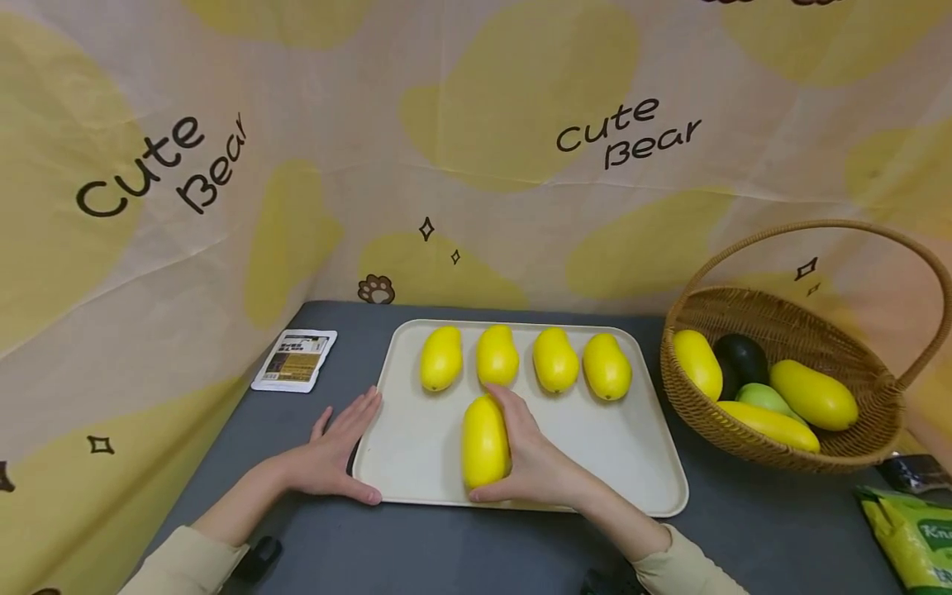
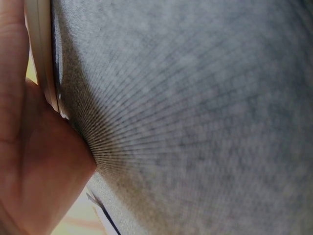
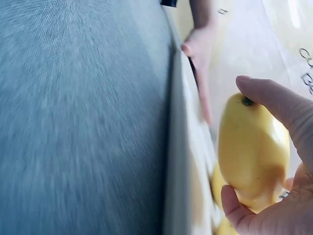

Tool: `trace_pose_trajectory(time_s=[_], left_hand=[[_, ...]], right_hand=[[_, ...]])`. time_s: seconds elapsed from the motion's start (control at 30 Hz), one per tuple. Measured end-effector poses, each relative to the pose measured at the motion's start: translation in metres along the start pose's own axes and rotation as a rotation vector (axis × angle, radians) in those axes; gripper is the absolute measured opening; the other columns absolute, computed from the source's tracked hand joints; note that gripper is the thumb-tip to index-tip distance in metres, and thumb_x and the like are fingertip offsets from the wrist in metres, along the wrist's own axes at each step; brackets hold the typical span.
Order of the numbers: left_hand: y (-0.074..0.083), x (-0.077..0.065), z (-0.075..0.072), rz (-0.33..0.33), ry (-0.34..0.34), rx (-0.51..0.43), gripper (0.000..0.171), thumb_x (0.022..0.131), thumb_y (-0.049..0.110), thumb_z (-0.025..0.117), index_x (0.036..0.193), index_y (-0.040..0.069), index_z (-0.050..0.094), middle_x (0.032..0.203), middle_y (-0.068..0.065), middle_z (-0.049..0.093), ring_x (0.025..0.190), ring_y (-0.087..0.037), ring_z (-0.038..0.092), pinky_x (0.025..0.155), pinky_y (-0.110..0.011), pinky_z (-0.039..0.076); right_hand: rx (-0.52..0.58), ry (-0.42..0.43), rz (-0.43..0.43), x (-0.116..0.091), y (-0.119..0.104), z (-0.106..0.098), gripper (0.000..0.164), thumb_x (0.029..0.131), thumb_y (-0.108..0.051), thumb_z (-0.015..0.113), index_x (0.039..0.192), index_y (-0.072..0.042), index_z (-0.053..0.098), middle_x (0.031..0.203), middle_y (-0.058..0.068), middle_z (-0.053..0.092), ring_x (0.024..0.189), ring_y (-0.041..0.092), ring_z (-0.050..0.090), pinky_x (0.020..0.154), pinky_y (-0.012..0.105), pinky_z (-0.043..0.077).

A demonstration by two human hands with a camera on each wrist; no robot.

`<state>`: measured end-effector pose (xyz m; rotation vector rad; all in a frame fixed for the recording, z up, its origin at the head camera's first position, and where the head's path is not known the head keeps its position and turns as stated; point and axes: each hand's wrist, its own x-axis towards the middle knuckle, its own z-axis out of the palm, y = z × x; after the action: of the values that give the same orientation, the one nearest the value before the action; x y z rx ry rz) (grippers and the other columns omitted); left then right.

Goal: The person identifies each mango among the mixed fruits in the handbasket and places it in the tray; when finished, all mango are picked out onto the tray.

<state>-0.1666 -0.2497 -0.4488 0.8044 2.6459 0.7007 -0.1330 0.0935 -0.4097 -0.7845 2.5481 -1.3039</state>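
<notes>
My right hand (image 1: 533,463) holds a yellow mango (image 1: 484,442) near the front edge of a cream tray (image 1: 416,463). In the right wrist view, the thumb and fingers curl round the ends of this mango (image 3: 252,147). Several more yellow mangoes (image 1: 554,360) lie in a row along the tray's far side. At the tray's left edge, my left hand (image 1: 338,454) rests with its fingers spread. The left wrist view shows part of that hand (image 2: 44,156) against the tray's rim (image 2: 41,54).
On the right stands a wicker basket (image 1: 692,421) with a tall handle, holding yellow fruit, a dark one and a green one. A white label packet (image 1: 294,360) lies left of the tray. A green-yellow bag (image 1: 911,537) sits at the front right. Patterned cloth hangs behind the grey table (image 1: 461,545).
</notes>
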Motion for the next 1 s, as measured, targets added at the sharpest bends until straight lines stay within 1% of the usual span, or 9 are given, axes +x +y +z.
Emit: trace_pose_trajectory(time_s=[0.1,0.17,0.23,0.47,0.57,0.67,0.8,1.0], left_hand=[[0.000,0.000,0.000,0.002,-0.002,-0.001,0.130,0.069,0.065,0.076,0.156,0.004,0.001,0.163,-0.014,-0.006,0.147,-0.038,-0.001,0.103,-0.068,-0.012],[0.000,0.000,0.000,0.001,-0.002,-0.003,0.130,0.069,0.065,0.076,0.156,0.004,0.002,0.163,-0.014,-0.006,0.147,-0.038,-0.001,0.103,-0.068,-0.012],[0.000,0.000,0.000,0.001,-0.004,-0.003,0.130,0.069,0.065,0.076,0.156,0.004,0.002,0.163,-0.014,-0.006,0.147,-0.038,-0.001,0.103,-0.068,-0.012],[-0.001,0.002,0.000,0.001,-0.007,-0.003,0.129,0.069,0.067,0.075,0.156,0.004,0.003,0.163,-0.014,-0.005,0.147,-0.038,-0.002,0.102,-0.069,-0.011],[-0.002,0.002,0.000,0.002,-0.004,0.002,0.129,0.069,0.067,0.075,0.156,0.004,0.003,0.163,-0.014,-0.005,0.147,-0.037,-0.001,0.103,-0.069,-0.011],[-0.003,0.002,0.001,0.005,-0.002,0.002,0.129,0.069,0.067,0.075,0.156,0.004,0.003,0.163,-0.013,-0.005,0.147,-0.037,-0.002,0.103,-0.069,-0.010],[-0.003,0.002,0.001,0.011,0.001,0.000,0.129,0.069,0.066,0.075,0.156,0.004,0.003,0.163,-0.014,-0.005,0.147,-0.038,-0.002,0.102,-0.068,-0.010],[-0.002,0.001,0.000,0.013,0.000,0.005,0.129,0.070,0.066,0.075,0.156,0.004,0.003,0.163,-0.015,-0.005,0.147,-0.038,-0.001,0.102,-0.068,-0.010]], right_hand=[[0.009,-0.019,0.005,0.007,-0.002,0.011,0.126,0.064,-0.037,0.091,0.155,-0.025,0.004,0.158,0.002,0.011,0.143,0.021,0.016,0.112,0.051,0.024],[0.015,-0.030,0.010,0.012,-0.004,0.017,0.126,0.064,-0.038,0.091,0.155,-0.028,0.004,0.158,0.001,0.010,0.144,0.019,0.013,0.113,0.051,0.023],[0.019,-0.038,0.009,0.017,-0.005,0.023,0.125,0.064,-0.039,0.090,0.154,-0.029,0.004,0.158,0.001,0.010,0.144,0.020,0.013,0.112,0.052,0.023],[0.011,-0.056,-0.013,0.031,-0.008,0.040,0.127,0.064,-0.039,0.090,0.155,-0.016,0.005,0.157,0.002,0.012,0.139,0.022,0.020,0.111,0.050,0.026],[0.001,-0.053,-0.029,0.035,-0.009,0.045,0.127,0.064,-0.037,0.091,0.155,-0.014,0.006,0.157,0.004,0.013,0.138,0.024,0.022,0.111,0.049,0.027],[0.001,-0.050,-0.038,0.038,-0.011,0.050,0.127,0.064,-0.035,0.091,0.155,-0.013,0.005,0.157,0.006,0.014,0.137,0.027,0.023,0.110,0.050,0.028],[-0.015,-0.056,-0.040,0.040,-0.013,0.055,0.127,0.065,-0.037,0.090,0.155,-0.013,0.004,0.157,0.006,0.014,0.135,0.028,0.025,0.109,0.049,0.030],[-0.067,-0.051,-0.060,0.044,-0.014,0.059,0.126,0.065,-0.041,0.088,0.155,-0.013,0.004,0.157,0.007,0.014,0.135,0.029,0.025,0.108,0.046,0.032]])
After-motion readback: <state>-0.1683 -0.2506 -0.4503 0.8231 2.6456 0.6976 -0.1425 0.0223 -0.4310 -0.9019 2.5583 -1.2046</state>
